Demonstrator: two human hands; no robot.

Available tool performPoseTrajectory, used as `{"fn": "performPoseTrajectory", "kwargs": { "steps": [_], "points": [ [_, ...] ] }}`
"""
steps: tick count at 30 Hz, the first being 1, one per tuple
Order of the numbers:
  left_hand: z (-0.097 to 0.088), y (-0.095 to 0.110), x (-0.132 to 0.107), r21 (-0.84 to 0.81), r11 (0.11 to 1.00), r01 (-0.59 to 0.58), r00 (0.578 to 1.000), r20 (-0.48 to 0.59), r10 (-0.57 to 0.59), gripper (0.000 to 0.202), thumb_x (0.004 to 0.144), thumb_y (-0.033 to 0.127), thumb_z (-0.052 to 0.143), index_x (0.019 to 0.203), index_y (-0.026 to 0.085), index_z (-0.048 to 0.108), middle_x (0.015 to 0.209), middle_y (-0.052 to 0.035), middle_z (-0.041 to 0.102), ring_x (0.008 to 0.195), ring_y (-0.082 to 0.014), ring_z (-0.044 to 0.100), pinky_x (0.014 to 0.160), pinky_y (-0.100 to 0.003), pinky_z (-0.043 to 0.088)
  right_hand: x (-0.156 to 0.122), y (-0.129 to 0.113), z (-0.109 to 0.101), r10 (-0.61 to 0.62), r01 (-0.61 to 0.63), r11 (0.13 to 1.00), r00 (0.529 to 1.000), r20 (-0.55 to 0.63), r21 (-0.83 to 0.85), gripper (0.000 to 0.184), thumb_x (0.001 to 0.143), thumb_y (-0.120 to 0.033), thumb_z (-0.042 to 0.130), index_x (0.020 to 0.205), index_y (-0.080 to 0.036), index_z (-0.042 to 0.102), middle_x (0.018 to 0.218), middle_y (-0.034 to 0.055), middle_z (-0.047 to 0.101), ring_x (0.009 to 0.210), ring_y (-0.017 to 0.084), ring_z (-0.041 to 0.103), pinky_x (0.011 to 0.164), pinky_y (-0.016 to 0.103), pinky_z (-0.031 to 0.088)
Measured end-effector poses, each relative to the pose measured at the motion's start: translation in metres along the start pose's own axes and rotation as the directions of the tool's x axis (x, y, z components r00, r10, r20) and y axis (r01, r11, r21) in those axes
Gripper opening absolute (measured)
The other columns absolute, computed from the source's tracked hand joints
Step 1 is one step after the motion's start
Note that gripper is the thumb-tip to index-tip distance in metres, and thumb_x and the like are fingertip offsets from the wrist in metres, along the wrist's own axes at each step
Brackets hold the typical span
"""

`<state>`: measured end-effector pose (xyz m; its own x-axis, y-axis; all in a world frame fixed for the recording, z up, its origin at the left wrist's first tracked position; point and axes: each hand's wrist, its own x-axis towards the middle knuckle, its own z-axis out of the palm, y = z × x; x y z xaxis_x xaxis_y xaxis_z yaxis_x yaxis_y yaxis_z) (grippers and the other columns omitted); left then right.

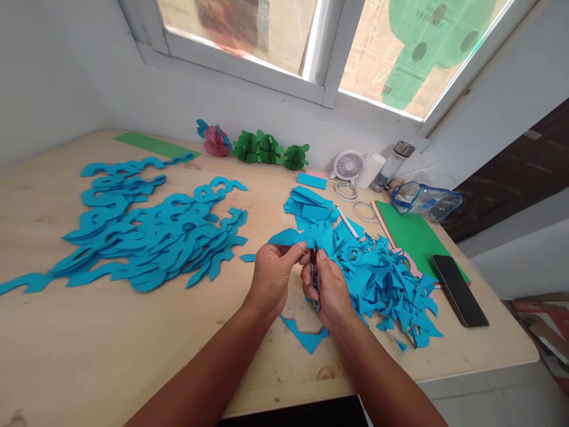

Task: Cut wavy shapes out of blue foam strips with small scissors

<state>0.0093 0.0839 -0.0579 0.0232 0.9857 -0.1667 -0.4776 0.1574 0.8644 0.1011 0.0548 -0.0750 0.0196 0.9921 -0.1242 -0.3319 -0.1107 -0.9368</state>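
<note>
My left hand (pixel 273 271) pinches a piece of blue paper (pixel 284 238) between thumb and fingers. Wrapped around the handles of a pair of scissors (pixel 315 270) is my right hand (pixel 328 284), close beside the left. The scissor blades point away from me at the paper's edge; how far apart they are, I cannot tell. A blue offcut (pixel 306 337) with a curved edge lies on the table below my hands. To the right is a heap of blue paper scraps (pixel 386 279). Wavy blue cut strips (pixel 155 237) lie piled at the left.
Behind the scraps are blue paper rectangles (pixel 309 201), a white pen (pixel 348 223) and tape rolls (pixel 345 190). A small fan (pixel 349 165), a bottle (pixel 392 166) and green paper ornaments (pixel 269 148) stand by the wall. A phone (pixel 460 290) overlaps green sheets (pixel 413 234) at the right.
</note>
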Motion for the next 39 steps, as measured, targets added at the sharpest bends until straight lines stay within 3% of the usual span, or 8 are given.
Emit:
{"fn": "performPoseTrajectory", "kwargs": {
  "steps": [29,39],
  "points": [
    [0.0021,0.0017,-0.0025,0.009,1.000,0.013,0.999,0.036,-0.013,0.022,0.065,0.027,0.069,0.050,0.017,0.057,0.051,-0.0008,0.058,0.051,-0.0145,0.054,0.054,-0.028,0.047,0.0000,-0.0013,0.0004,0.009,-0.009,0.999,1.000,-0.016,-0.031,0.048,0.080,-0.062,0.051,0.061,-0.018,0.049,0.041,-0.0083,0.034,0.034,0.005,0.025,0.036,0.021,0.015],
    [0.0016,0.0011,-0.0021,-0.010,1.000,0.017,0.999,0.041,-0.016,0.022,0.064,0.026,0.071,0.050,0.017,0.057,0.051,-0.0001,0.057,0.050,-0.0132,0.052,0.053,-0.027,0.045,0.0013,-0.0015,0.0013,0.005,-0.005,1.000,1.000,-0.028,-0.005,0.045,0.080,-0.061,0.054,0.065,-0.018,0.050,0.042,-0.0089,0.037,0.032,0.004,0.025,0.034,0.020,0.015]
  ]
}}
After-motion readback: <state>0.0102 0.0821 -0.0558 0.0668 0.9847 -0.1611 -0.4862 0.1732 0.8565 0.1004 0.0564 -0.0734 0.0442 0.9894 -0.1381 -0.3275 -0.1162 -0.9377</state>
